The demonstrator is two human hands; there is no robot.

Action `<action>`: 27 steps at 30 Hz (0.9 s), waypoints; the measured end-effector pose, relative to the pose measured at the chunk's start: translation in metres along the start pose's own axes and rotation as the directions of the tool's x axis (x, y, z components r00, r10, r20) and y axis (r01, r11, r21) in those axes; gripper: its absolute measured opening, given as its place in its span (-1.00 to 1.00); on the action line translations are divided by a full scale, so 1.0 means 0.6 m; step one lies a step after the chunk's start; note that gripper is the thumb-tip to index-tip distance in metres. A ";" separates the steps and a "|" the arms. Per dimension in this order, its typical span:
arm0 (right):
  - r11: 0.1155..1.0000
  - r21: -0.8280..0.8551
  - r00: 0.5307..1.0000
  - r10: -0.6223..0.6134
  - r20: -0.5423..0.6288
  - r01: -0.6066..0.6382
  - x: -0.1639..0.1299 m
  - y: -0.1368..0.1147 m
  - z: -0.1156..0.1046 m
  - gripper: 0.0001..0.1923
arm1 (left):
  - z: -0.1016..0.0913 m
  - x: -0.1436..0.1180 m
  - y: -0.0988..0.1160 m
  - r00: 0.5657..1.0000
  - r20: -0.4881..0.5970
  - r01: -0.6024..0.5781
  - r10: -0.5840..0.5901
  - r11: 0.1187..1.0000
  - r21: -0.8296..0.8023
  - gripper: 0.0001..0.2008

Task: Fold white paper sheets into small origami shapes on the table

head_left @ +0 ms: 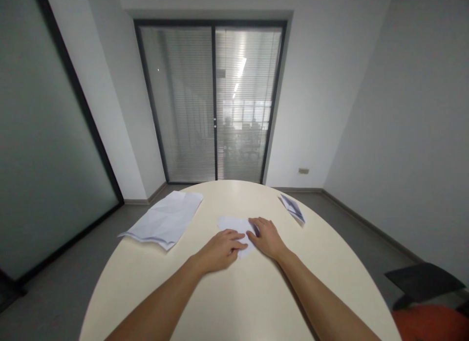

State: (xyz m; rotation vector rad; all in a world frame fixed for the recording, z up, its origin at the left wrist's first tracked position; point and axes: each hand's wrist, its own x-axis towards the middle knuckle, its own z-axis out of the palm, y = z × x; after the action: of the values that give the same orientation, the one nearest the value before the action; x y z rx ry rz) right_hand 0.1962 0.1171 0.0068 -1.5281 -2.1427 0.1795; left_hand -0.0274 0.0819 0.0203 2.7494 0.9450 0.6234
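Observation:
A small piece of folded white paper (231,223) lies on the table in front of me, its outline partly hidden by my hands. My left hand (223,248) rests on its near left part, with the fingers stretched out flat and pointing right. At the right edge, my right hand (266,236) has its thumb and fingers around a raised, shaded flap of the paper. The fingertips of both hands are close together but apart.
Several white sheets (166,219) with creases lie on the left of the round cream table (227,307). A folded paper piece (293,209) sits near the right edge. A chair with a red seat (432,324) stands at the lower right.

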 end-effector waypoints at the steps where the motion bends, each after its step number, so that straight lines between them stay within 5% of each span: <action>1: 1.000 0.006 1.000 -0.008 -0.003 0.008 0.001 -0.001 -0.002 -0.53 | 0.000 0.000 0.000 1.000 -0.004 0.002 -0.002 1.000 -0.006 -0.61; 27: 0.999 -0.019 0.996 0.042 -0.072 -0.044 0.003 -0.007 -0.019 -0.77 | 0.015 -0.005 -0.006 0.996 -0.015 0.088 -0.088 0.996 0.019 -0.62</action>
State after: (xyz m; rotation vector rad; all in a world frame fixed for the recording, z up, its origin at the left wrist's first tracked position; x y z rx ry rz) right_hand 0.1977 0.1153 0.0186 -1.5699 -2.0630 0.1154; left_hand -0.0277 0.0829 0.0099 2.7067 1.0750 0.6229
